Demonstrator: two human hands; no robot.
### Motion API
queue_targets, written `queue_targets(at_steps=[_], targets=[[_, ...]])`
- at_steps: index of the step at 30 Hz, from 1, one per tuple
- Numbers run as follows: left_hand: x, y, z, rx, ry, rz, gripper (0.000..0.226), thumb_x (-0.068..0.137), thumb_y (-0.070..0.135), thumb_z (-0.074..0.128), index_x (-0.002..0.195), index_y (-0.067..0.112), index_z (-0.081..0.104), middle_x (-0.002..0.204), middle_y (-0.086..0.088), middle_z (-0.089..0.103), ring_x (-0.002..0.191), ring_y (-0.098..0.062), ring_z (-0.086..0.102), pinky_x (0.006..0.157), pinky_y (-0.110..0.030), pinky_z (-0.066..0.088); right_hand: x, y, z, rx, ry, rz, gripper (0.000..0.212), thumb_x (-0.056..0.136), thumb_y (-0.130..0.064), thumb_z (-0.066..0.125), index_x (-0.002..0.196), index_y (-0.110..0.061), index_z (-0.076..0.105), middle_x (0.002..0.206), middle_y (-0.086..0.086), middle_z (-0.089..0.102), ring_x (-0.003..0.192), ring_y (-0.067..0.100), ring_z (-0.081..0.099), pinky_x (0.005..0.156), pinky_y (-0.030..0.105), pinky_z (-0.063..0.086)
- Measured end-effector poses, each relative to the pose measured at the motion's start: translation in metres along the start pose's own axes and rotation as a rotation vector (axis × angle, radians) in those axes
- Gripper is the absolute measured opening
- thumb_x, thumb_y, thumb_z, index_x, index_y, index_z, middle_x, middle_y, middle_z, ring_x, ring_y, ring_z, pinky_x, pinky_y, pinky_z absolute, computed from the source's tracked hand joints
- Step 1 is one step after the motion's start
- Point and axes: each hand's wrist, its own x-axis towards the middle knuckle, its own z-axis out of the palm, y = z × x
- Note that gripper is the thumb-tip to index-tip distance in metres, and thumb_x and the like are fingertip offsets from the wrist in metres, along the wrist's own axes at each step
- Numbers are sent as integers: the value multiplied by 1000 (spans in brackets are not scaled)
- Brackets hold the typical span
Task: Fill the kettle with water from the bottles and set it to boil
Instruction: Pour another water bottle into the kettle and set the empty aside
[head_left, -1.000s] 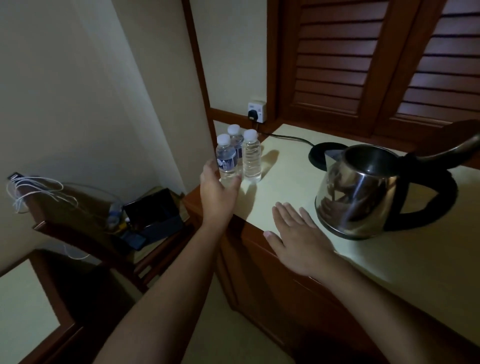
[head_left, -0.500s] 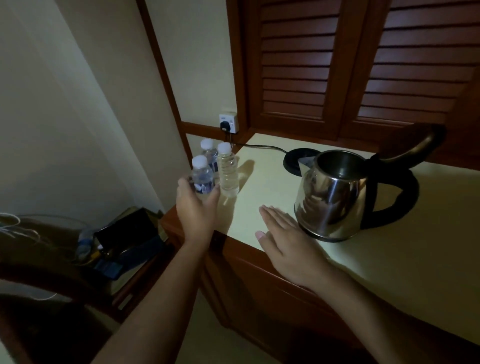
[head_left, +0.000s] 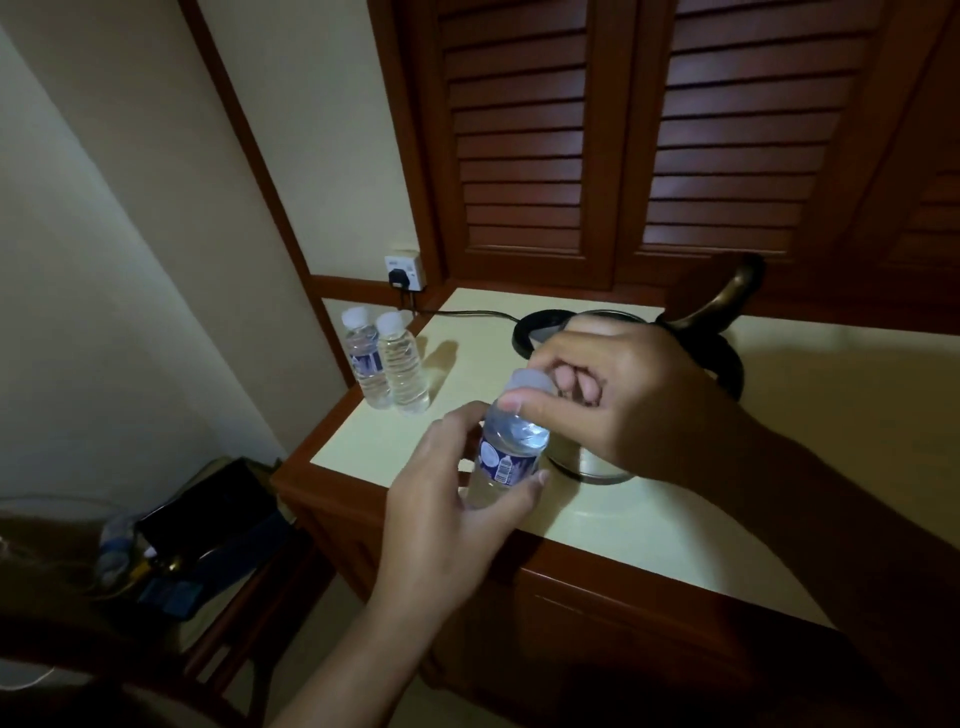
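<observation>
My left hand (head_left: 447, 499) grips a small clear water bottle (head_left: 506, 452) with a blue label, held above the counter's front part. My right hand (head_left: 613, 400) pinches its white cap (head_left: 530, 382) between thumb and fingers. Behind my right hand stands the steel kettle (head_left: 597, 465), mostly hidden; its black handle (head_left: 727, 358) and raised lid (head_left: 727, 296) show on the right. Two more capped bottles (head_left: 387, 358) stand upright at the counter's back left corner. The black kettle base (head_left: 535, 327) lies behind, with its cord running to a wall socket (head_left: 405, 270).
The cream counter (head_left: 779, 499) has a wooden rim and wooden louvred doors (head_left: 623, 130) behind it. At lower left a low wooden side table (head_left: 218, 525) holds a dark pouch, cables and small items. A wall closes off the left.
My left hand has lifted the nearest bottle away from the other two toward me. My right hand has left the counter and taken hold of the bottle's cap.
</observation>
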Motion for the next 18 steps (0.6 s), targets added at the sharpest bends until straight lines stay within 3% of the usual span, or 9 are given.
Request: queue_targets(at_steps=[3,8,12,16,18], targets=[[2,7,3,-97,-91,15,58,79,26,93,129,28,66,115,14,73,108,-9,69,72,-15,54,-3,-2,-20,-42,-76,-8,31,89,-47,69,85,-17,72,73,-6,54,59,15,52,57,24,41],[4,18,6,-264,-267,6,55,78,12,92,128,23,72,115,8,78,109,-15,73,86,-19,56,-7,1,-51,-38,-348,-79,20,99,-34,52,101,-22,69,90,-5,55,82,12,55,75,37,46],[8,25,11,-354,-422,-8,56,82,5,87,133,20,69,120,5,79,115,-14,72,93,-19,55,-15,6,-69,-81,-442,-121,27,99,-15,55,124,-18,65,118,-1,59,106,15,58,90,35,49],[8,32,18,-368,-506,8,57,88,6,81,140,19,64,127,11,76,123,-10,69,95,-18,54,-22,6,-84,-72,-474,-86,49,87,11,62,124,-21,67,125,-5,64,118,8,57,96,31,49],[6,33,24,-377,-514,11,56,89,3,80,141,17,63,127,9,76,122,-11,69,95,-18,54,-27,1,-92,-1,-481,-21,52,88,9,58,127,-24,65,130,-9,64,124,4,54,101,33,49]])
